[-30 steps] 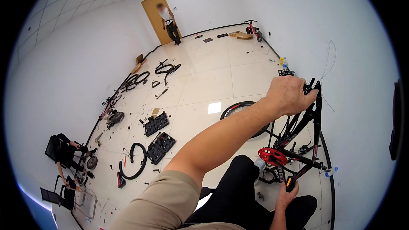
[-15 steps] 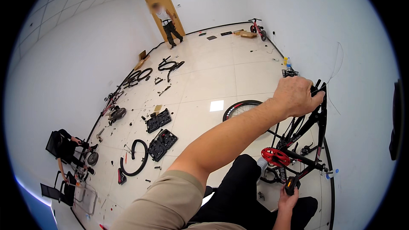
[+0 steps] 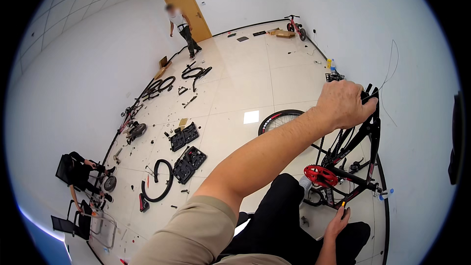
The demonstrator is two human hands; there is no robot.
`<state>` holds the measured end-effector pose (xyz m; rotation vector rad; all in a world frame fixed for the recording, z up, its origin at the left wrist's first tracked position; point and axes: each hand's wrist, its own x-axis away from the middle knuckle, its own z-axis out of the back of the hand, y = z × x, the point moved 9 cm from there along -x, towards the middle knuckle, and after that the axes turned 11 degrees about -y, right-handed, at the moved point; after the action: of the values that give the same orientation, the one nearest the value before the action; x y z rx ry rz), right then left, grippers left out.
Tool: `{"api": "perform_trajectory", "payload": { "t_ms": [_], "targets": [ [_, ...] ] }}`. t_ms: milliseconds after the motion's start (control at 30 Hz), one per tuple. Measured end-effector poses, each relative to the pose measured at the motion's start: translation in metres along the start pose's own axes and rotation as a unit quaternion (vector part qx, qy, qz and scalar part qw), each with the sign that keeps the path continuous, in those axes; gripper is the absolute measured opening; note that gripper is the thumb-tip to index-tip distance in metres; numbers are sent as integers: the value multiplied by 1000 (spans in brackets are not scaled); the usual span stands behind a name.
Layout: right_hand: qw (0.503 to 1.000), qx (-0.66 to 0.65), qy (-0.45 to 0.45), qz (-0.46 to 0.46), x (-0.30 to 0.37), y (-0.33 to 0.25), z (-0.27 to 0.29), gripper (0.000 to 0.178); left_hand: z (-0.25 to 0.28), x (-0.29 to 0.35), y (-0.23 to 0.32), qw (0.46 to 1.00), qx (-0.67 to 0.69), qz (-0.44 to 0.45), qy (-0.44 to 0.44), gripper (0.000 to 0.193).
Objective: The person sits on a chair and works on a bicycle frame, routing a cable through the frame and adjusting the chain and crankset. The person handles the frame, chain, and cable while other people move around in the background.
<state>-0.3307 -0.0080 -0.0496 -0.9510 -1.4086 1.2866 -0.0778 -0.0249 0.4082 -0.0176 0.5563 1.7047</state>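
My left arm reaches across to the right, and my left hand (image 3: 343, 103) is closed around the upper end of a black bicycle frame (image 3: 354, 148). Loose thin cables stick up beyond that hand. On the frame, low down, is a red chainring (image 3: 321, 175). Below it, my right hand (image 3: 337, 222) is closed on a dark pedal (image 3: 343, 205), whose orange reflector shows by the fingertips; most of the pedal is hidden. Past my left forearm a bicycle wheel (image 3: 275, 116) with a black tyre is partly covered.
Two open black tool cases (image 3: 189, 165) lie left of my knees, near a black tyre (image 3: 170, 186). A seated person (image 3: 78, 172) is at the left wall beside a chair (image 3: 73, 223). Another person (image 3: 182, 29) stands by the door (image 3: 189, 12). Bicycle parts (image 3: 196, 72) are scattered farther off.
The pedal has turned in my right hand, so its orange reflector shows less. My left hand keeps its grip on the frame. The standing person has moved left from the door.
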Motion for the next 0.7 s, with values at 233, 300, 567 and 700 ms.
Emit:
{"api": "perform_trajectory", "payload": {
  "t_ms": [233, 300, 567, 700],
  "targets": [
    [956, -243, 19, -164, -3, 44, 3, 59, -1, -2, 0, 1000, -6, 3, -4, 51],
    [916, -351, -32, -190, 2, 40, -9, 58, -2, -1, -1, 1000, -7, 6, -7, 51],
    [879, -435, -27, -194, 7, 26, -11, 48, -3, -3, -1, 1000, -13, 0, 2, 50],
    [878, -380, 26, -290, -1, 96, 13, 42, -3, -4, -2, 1000, -8, 18, -21, 50]
  ]
}}
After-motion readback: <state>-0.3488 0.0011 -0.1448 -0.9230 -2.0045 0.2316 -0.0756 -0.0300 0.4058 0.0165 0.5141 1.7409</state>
